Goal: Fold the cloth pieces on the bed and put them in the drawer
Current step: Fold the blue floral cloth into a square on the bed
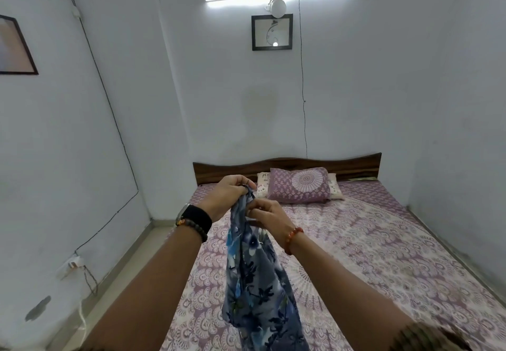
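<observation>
A blue-grey floral cloth (256, 282) hangs bunched in the air above the bed (369, 255). My left hand (227, 196) grips its top end, fingers curled round the gathered fabric. Just below and to the right, my right hand (269, 214) pinches the cloth near the same end. The cloth's lower part drops out of the bottom of the view. No drawer is in sight.
The bed carries a purple patterned sheet and a purple pillow (299, 188) against the wooden headboard (287, 166). White walls close in on both sides and behind. A strip of floor (123, 274) runs along the bed's left side, with a wall socket and cable (75, 264).
</observation>
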